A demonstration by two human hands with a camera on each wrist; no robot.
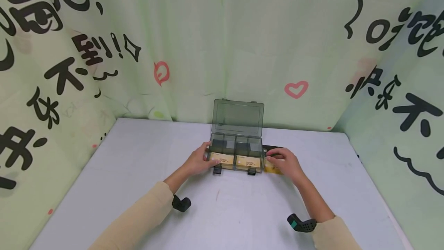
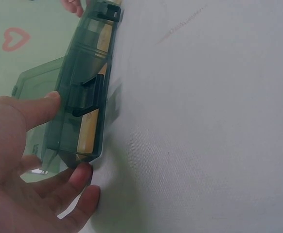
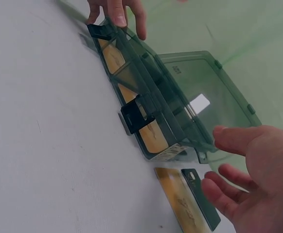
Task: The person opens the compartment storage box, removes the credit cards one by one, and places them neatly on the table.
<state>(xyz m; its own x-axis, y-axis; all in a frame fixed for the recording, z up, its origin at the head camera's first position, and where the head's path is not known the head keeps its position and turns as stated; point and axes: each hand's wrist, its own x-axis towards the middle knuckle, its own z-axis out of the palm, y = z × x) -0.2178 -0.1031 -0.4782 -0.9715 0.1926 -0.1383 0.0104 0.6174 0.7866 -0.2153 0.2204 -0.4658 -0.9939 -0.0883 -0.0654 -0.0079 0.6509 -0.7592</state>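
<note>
Near the far edge of the tabletop (image 1: 239, 211), the left hand (image 1: 199, 162) grips the box (image 1: 236, 152) (lid (image 1: 237, 117) raised); the relaxed right hand (image 1: 283, 161) could tip it by bumping that lid.

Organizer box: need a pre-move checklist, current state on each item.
1. Lid open: ok, swung up at the back.
2. Organizer box steadied: ok, left hand holds its left end.
3. Gold pieces in both front sections: ok.
4. Back-row contents: cannot tell, only dark shapes through tinted plastic.
5. Loose gold card and dark piece stowed: not ok, both lie on the table beside the box's right end.
6. Right hand touching the dark piece: cannot tell, fingertips are close.
</note>
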